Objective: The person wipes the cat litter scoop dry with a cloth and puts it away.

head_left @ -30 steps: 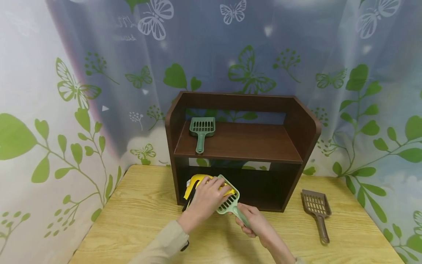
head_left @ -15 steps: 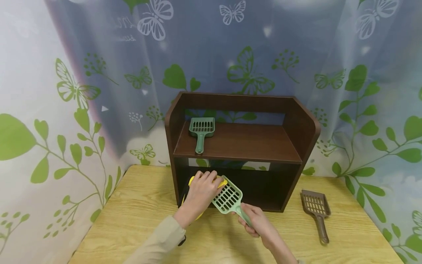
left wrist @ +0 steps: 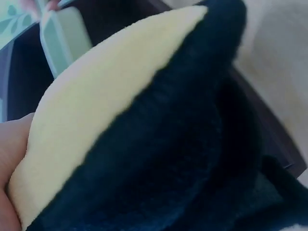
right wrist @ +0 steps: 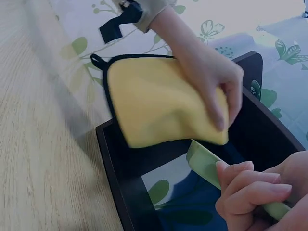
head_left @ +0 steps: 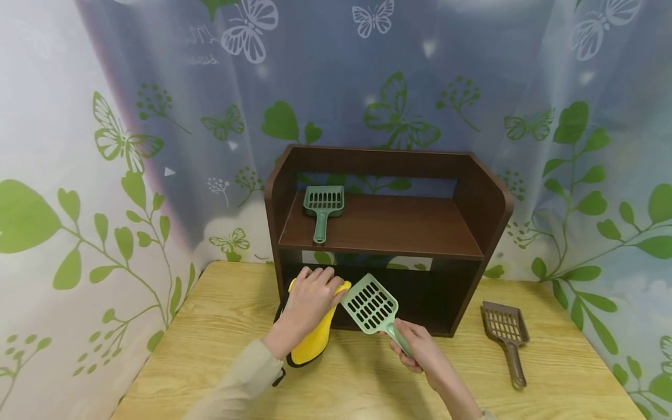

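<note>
My left hand point(head_left: 310, 300) grips a yellow cleaning cloth point(head_left: 315, 340) with black edging. The right wrist view shows the cloth point(right wrist: 149, 98) hanging spread from the fingers, a small black loop at one corner. A dark backing fills much of the left wrist view beside the yellow face. My right hand point(head_left: 420, 350) holds a light green slotted litter scoop point(head_left: 371, 306) by its handle, slots facing up. The scoop's head is just right of the cloth, in front of the shelf's lower compartment. In the right wrist view curled fingers point(right wrist: 252, 190) wrap the scoop's handle.
A dark brown two-tier shelf point(head_left: 388, 224) stands at the back of the wooden table point(head_left: 231, 326). On its upper board lies a dark green litter scoop point(head_left: 322, 210). A brown litter scoop point(head_left: 508, 335) lies on the table at the right. Patterned curtains point(head_left: 336, 70) hang behind.
My left hand and the cloth have moved left, off the scoop's head, and the cloth now hangs more open. The green scoop has shifted slightly right in my right hand.
</note>
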Tool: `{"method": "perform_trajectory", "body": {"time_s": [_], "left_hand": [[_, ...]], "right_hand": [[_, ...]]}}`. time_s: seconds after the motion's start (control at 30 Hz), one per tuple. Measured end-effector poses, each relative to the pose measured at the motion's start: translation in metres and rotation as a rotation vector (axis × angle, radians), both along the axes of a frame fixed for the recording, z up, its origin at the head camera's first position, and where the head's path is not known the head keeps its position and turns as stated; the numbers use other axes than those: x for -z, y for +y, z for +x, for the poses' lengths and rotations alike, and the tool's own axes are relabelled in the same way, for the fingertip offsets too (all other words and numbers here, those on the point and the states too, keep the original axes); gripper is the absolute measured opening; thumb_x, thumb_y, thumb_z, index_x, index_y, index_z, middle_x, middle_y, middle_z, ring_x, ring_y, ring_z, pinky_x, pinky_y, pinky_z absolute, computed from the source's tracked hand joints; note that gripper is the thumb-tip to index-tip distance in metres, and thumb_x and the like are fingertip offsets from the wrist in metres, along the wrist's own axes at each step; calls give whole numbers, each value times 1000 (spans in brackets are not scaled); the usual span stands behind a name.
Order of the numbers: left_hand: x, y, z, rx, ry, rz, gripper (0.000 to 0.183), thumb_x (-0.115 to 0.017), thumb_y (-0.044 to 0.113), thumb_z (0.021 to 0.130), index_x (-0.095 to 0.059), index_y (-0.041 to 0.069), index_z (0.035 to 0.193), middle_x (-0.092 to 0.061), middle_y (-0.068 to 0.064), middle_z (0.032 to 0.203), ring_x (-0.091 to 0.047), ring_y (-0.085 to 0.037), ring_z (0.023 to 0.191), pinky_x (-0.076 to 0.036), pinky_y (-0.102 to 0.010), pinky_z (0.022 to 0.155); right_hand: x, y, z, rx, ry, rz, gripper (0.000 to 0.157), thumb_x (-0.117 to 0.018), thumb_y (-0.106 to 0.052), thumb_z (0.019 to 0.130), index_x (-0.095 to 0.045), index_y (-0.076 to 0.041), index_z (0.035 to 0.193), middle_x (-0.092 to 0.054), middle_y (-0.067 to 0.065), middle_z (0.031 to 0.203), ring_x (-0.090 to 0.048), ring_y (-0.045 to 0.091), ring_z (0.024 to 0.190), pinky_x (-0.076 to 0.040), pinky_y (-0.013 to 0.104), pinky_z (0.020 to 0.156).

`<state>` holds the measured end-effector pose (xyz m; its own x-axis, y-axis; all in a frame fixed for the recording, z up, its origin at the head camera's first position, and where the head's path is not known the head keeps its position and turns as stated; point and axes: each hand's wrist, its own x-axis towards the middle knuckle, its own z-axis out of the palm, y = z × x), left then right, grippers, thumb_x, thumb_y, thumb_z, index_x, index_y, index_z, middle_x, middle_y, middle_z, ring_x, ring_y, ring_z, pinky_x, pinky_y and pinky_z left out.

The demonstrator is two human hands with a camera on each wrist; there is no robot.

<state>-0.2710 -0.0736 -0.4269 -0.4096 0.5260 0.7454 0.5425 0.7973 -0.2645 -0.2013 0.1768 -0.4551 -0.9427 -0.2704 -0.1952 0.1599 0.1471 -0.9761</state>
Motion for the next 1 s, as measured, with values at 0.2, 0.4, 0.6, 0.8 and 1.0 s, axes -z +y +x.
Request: {"method": "perform_trajectory", "body": {"time_s": [0.2, 0.4, 0.6, 0.8, 1.0], "left_hand": [[-17, 10, -2, 32, 11, 49, 22, -85, 34, 83, -77, 16, 93, -62, 2, 85, -62, -15, 73, -43, -30, 68], [-10, 28, 2, 35, -47, 74, 21, -85, 36, 83, -77, 17, 87, -59, 4, 78, -61, -12, 68, -42, -30, 67], [0, 44, 4, 69, -176, 129, 17, -82, 33, 86, -79, 17, 86, -63, 6, 79, -60, -9, 67, -40, -29, 65], [0, 54, 9, 95, -296, 166, 17, -79, 35, 89, -80, 18, 89, -62, 8, 78, -56, -8, 62, -35, -25, 62], [-4, 57, 16, 154, -467, 157, 17, -75, 36, 93, -81, 20, 94, -63, 10, 81, -54, -6, 65, -34, -24, 67]], "right_hand": [[-2, -5, 0, -42, 23, -13, 50, -36, -37, 111, -62, 5, 120, -49, -2, 69, -29, 4, 44, -25, 18, 40], [-7, -15, 3, -45, 25, -24, 48, -36, -38, 111, -61, 3, 120, -50, -2, 70, -29, 4, 44, -25, 18, 40], [-8, -21, 4, -25, 35, -4, 43, -33, -32, 112, -61, 1, 114, -49, -2, 69, -30, 5, 45, -25, 18, 40], [-8, -22, 4, -3, 42, 4, 43, -33, -33, 112, -60, 1, 113, -50, -2, 69, -31, 6, 45, -25, 19, 40], [-9, -19, 2, 0, 42, 14, 47, -34, -35, 112, -60, 4, 117, -48, -3, 68, -29, 5, 45, -23, 18, 40]]}}
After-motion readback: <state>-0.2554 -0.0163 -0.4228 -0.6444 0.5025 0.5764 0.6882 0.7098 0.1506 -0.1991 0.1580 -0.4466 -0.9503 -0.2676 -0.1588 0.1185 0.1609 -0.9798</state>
